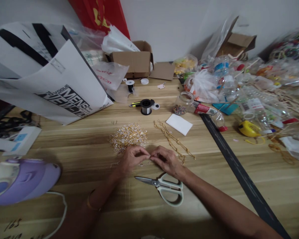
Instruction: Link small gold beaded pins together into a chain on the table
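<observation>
Scissors nearest; left hand and right hand just beyond, meeting at a thin strand.
Scissors flat on table, blades pointing left. Both hands narrowed to thumb-and-finger pinches on the strand, tips together; the strand curves below the left fingers, its detail at the tips too small to tell. Just past the left hand, a heap of clear and gold pieces; beyond the right, two gold chains laid slantwise, side by side. Then white card, wire spool, glass jar; box at the back.
</observation>
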A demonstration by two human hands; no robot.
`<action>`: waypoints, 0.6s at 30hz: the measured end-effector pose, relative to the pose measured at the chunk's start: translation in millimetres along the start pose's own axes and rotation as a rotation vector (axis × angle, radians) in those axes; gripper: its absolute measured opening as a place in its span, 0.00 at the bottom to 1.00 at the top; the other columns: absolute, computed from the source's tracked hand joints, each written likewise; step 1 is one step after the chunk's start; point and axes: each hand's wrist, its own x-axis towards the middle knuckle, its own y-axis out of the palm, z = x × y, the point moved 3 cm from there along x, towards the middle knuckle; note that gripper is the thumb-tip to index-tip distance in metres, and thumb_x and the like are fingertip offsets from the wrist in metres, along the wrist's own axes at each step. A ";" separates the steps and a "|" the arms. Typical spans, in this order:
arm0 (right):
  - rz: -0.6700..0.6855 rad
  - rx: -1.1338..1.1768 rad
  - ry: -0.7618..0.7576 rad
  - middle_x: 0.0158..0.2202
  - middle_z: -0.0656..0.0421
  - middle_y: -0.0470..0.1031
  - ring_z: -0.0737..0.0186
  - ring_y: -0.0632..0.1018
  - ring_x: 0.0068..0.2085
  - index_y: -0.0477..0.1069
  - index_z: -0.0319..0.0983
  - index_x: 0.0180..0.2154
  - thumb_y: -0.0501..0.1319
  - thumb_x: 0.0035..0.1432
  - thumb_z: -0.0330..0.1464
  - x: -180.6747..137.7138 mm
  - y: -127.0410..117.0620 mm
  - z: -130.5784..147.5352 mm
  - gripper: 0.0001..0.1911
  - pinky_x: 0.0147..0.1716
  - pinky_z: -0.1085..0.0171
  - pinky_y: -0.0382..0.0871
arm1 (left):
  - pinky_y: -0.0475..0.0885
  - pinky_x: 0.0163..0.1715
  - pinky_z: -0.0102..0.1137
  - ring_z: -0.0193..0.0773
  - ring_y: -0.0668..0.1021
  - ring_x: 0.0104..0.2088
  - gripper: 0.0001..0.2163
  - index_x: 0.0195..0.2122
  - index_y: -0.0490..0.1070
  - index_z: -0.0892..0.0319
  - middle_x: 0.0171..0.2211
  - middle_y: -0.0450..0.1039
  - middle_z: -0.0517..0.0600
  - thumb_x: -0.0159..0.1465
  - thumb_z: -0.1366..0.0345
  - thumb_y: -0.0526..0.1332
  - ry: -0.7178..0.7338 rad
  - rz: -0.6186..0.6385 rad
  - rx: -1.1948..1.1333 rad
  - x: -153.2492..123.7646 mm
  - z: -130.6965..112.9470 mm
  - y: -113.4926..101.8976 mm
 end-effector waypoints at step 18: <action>0.023 -0.060 -0.014 0.28 0.58 0.69 0.65 0.69 0.29 0.66 0.38 0.32 0.56 0.60 0.30 4.1 -2.0 7.8 0.03 0.28 0.67 0.62 | 0.69 0.34 0.29 0.36 0.75 0.31 0.05 0.27 0.74 0.62 0.28 0.74 0.50 0.58 0.68 0.61 0.209 -0.046 0.134 0.2 -10.3 -0.8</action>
